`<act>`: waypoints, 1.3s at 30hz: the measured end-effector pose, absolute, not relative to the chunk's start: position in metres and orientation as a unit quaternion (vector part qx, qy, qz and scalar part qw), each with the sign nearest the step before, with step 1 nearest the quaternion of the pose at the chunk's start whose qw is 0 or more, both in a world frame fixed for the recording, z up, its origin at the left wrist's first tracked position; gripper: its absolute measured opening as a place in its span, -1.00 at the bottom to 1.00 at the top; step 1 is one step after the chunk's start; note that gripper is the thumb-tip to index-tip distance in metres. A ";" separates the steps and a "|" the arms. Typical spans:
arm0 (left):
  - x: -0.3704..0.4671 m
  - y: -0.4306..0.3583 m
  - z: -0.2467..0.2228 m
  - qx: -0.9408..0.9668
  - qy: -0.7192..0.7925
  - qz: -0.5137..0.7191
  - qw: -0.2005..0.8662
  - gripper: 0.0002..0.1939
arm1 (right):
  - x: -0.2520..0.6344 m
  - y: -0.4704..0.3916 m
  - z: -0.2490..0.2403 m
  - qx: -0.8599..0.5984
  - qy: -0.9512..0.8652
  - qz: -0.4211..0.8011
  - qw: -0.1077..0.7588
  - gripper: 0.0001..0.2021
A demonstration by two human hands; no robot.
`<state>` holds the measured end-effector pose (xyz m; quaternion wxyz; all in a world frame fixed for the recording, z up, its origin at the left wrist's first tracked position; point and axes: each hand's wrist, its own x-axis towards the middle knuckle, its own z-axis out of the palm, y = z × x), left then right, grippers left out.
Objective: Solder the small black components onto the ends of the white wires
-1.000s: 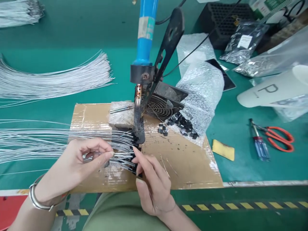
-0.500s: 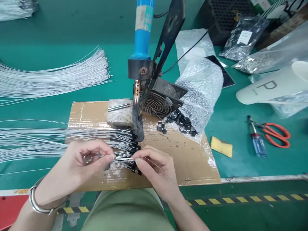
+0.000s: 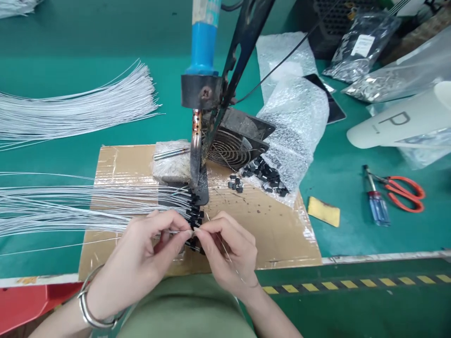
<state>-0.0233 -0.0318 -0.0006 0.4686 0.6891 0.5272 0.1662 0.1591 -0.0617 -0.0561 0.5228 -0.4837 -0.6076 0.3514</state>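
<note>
My left hand (image 3: 151,249) pinches thin white wires close to their ends, its fingertips almost meeting those of my right hand (image 3: 229,249). My right hand is closed in a pinch at the wire ends, and a thin solder-like strand (image 3: 225,251) runs across its fingers. What exactly lies between the fingertips is too small to tell. Behind the hands, white wires (image 3: 116,197) with black connectors (image 3: 194,211) at their ends lie over the cardboard (image 3: 275,239). A blue-handled soldering iron (image 3: 203,47) hangs tip down in a stand just above them.
A round fan grille (image 3: 229,149) stands behind the iron, with loose black pieces (image 3: 268,176) beside it on bubble wrap (image 3: 292,122). A yellow sponge (image 3: 324,212), a screwdriver (image 3: 377,206), orange-handled pliers (image 3: 405,193) and a white cup (image 3: 398,122) lie right. More wires (image 3: 105,103) lie back left.
My left hand has moved right along the wires until its fingertips are nearly at those of my right hand. The whole view has shifted slightly.
</note>
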 end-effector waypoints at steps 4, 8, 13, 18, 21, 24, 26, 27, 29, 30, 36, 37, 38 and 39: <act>-0.020 -0.029 -0.008 0.661 0.535 0.191 0.491 -0.80 | 0.160 -0.062 -0.060 -0.494 -0.593 0.349 0.532 -0.84; -0.016 -0.026 -0.008 0.659 0.533 0.197 0.494 -0.81 | 0.162 -0.063 -0.060 -0.496 -0.580 0.376 0.524 -0.84; -0.014 -0.027 -0.009 0.640 0.557 0.234 0.474 -0.82 | 0.161 -0.064 -0.060 -0.526 -0.515 0.429 0.524 -0.81; -0.013 -0.030 -0.007 0.590 0.588 0.242 0.497 -0.84 | 0.166 -0.066 -0.061 -0.516 -0.388 0.508 0.571 -0.76; -0.010 -0.031 -0.004 0.548 0.616 0.252 0.506 -0.85 | 0.170 -0.067 -0.062 -0.494 -0.356 0.544 0.577 -0.70; -0.009 -0.031 -0.003 0.548 0.611 0.254 0.512 -0.87 | 0.167 -0.066 -0.060 -0.517 -0.395 0.529 0.545 -0.86; -0.009 -0.030 -0.004 0.561 0.596 0.258 0.513 -0.87 | 0.163 -0.065 -0.059 -0.524 -0.425 0.507 0.536 -0.89; -0.009 -0.030 -0.004 0.562 0.593 0.264 0.512 -0.87 | 0.161 -0.064 -0.058 -0.524 -0.436 0.496 0.537 -0.88; -0.007 -0.031 -0.004 0.550 0.601 0.276 0.510 -0.88 | 0.158 -0.064 -0.057 -0.525 -0.450 0.479 0.541 -0.87; -0.007 -0.031 -0.003 0.541 0.608 0.279 0.509 -0.89 | 0.158 -0.064 -0.057 -0.525 -0.456 0.471 0.543 -0.87; -0.004 -0.034 -0.003 0.543 0.618 0.279 0.496 -0.87 | 0.159 -0.066 -0.056 -0.530 -0.484 0.445 0.535 -0.90; -0.004 -0.034 -0.003 0.542 0.618 0.280 0.496 -0.87 | 0.159 -0.067 -0.056 -0.530 -0.486 0.445 0.534 -0.91; -0.003 -0.034 -0.003 0.539 0.618 0.281 0.498 -0.86 | 0.159 -0.067 -0.056 -0.528 -0.486 0.446 0.535 -0.91; -0.003 -0.035 -0.003 0.534 0.620 0.281 0.501 -0.86 | 0.159 -0.068 -0.056 -0.527 -0.482 0.448 0.537 -0.91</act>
